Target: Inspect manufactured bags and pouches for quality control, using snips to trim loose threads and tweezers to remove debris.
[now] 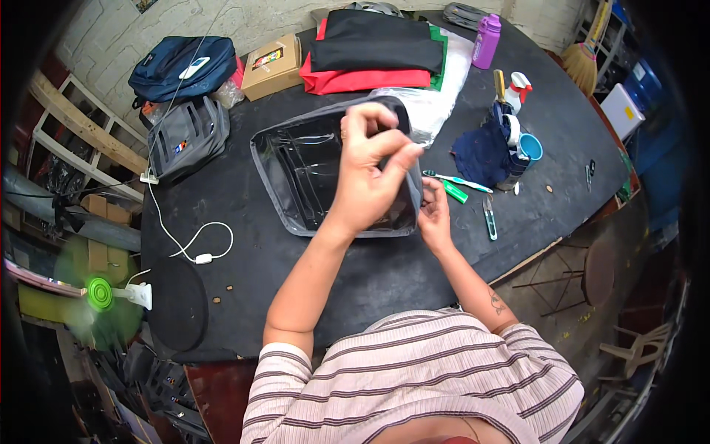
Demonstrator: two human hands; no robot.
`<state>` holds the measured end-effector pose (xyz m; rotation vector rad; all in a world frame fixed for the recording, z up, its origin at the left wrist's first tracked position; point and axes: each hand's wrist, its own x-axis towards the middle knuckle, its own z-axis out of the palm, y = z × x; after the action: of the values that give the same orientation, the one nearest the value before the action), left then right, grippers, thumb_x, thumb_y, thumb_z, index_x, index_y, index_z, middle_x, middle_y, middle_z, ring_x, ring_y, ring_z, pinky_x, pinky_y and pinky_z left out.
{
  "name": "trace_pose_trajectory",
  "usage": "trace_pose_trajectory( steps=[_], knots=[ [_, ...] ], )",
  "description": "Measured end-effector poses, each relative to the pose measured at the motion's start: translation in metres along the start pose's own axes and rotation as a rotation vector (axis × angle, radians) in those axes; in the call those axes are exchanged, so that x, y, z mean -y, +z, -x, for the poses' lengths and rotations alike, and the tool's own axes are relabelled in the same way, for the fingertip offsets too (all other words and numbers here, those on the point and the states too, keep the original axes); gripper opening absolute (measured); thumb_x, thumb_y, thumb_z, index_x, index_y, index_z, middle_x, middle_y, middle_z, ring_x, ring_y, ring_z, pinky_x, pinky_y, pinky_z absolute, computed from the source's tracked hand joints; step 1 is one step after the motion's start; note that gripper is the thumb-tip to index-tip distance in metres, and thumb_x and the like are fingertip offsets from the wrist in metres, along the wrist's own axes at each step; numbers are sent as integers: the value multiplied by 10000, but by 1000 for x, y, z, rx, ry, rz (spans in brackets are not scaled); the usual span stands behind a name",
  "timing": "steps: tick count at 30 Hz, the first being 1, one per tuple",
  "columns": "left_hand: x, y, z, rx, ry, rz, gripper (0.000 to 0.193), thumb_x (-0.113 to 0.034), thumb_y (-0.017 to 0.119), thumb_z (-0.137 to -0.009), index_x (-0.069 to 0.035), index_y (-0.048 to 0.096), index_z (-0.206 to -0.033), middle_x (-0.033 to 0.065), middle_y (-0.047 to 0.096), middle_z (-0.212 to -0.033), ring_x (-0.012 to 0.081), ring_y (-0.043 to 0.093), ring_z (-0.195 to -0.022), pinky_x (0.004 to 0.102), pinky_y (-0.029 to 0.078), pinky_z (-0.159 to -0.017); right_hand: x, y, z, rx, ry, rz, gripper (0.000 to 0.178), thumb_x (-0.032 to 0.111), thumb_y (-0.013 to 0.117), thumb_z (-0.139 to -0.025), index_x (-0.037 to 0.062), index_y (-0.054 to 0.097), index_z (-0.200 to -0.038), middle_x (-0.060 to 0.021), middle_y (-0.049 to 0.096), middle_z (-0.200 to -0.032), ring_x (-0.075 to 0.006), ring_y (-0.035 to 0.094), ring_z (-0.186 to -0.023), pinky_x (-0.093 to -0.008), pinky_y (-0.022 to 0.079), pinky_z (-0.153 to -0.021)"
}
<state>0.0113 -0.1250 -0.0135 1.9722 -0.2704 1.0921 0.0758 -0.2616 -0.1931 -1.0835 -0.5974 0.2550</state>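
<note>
An open grey fabric bag (290, 226) with a shiny dark inside and a piped rim lies on the black table. Raised above its right half is my left hand (373, 166), fingers curled in toward the thumb; whatever they may hold is too small to make out. My right hand (435, 214) is at the bag's right edge, its fingers closed on the rim. Just right of that hand lie a toothbrush (458, 180), a green piece (455, 192) like a small case, and thread snips (489, 219).
Folded black, red and green fabric (373, 44) is stacked at the back beside a cardboard box (272, 66). A blue backpack (181, 68) and a grey bag (191, 137) sit far left. A purple bottle (486, 41), spray bottle (518, 90) and blue cup (529, 146) stand right. A fan (100, 294) spins left.
</note>
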Motion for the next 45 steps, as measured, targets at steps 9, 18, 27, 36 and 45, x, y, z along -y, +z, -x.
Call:
trace_pose_trajectory(
  steps=[9, 18, 27, 36, 45],
  knots=[
    [30, -12, 48, -294, -560, 979, 282, -218, 407, -1020, -81, 455, -778, 20, 465, -716, 44, 245, -465, 216, 254, -465, -31, -20, 12, -122, 33, 661, 449, -141, 570, -761, 9, 423, -1158, -134, 573, -1011, -242, 605, -937, -323, 480, -850],
    [7, -12, 74, -117, -620, 137, 127, -85, 628, -893, 29, 654, -842, -8, 563, -689, 40, 439, -592, 209, 352, -541, 4, -37, 13, 30, -214, 1052, 500, -83, 590, -713, 49, 527, -1191, -142, 528, -1018, -319, 538, -946, -399, 427, -859],
    [-32, -17, 100, -136, -408, 23, 143, -63, 580, -906, 1, 590, -779, 147, 517, -1238, 109, 521, -763, 267, 414, -659, 39, -125, 30, -420, 221, 1751, 488, 195, 741, -736, 119, 523, -1167, -133, 490, -1147, -356, 484, -1045, -482, 406, -832],
    [-5, -23, 106, -67, -328, 438, 287, -217, 576, -932, -45, 568, -703, 133, 470, -1307, 165, 471, -971, 341, 365, -937, 79, -154, 10, -422, 16, 849, 282, 61, 523, -912, 41, 612, -1178, -96, 607, -1001, -224, 597, -976, -302, 450, -857],
    [-8, -28, 106, -76, -406, 539, 323, -272, 580, -936, -67, 555, -688, 128, 416, -1339, 150, 427, -956, 310, 357, -844, 181, 37, -60, 682, -304, 835, 292, 23, 703, -719, 24, 647, -1006, -96, 550, -888, -270, 602, -775, -357, 483, -687]
  ],
)
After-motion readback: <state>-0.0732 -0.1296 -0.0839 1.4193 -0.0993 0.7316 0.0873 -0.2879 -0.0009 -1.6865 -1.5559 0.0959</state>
